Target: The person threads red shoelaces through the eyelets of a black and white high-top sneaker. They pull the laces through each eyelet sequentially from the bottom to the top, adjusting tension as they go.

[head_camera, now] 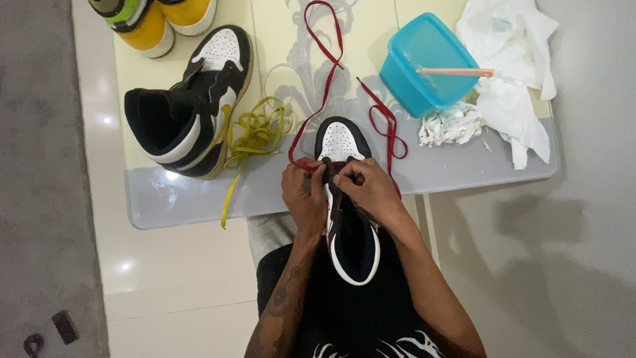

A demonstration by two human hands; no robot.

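Observation:
A black and white high-top sneaker (pixel 344 142) rests on my lap, its toe against the edge of the low table (pixel 199 199). My left hand (pixel 303 195) and my right hand (pixel 371 185) both pinch a dark red shoelace (pixel 326 79) at the lowest eyelets. The lace's two ends trail over the tabletop, one far up, one looping to the right of the toe.
On the table stand a second black and white high-top (pixel 189 106) without laces, a loose yellow lace (pixel 255 136), two yellow sneakers (pixel 156 16) at the back, a blue plastic tub (pixel 427 63) with a pink-handled brush (pixel 457 71), and crumpled white cloth (pixel 510 66).

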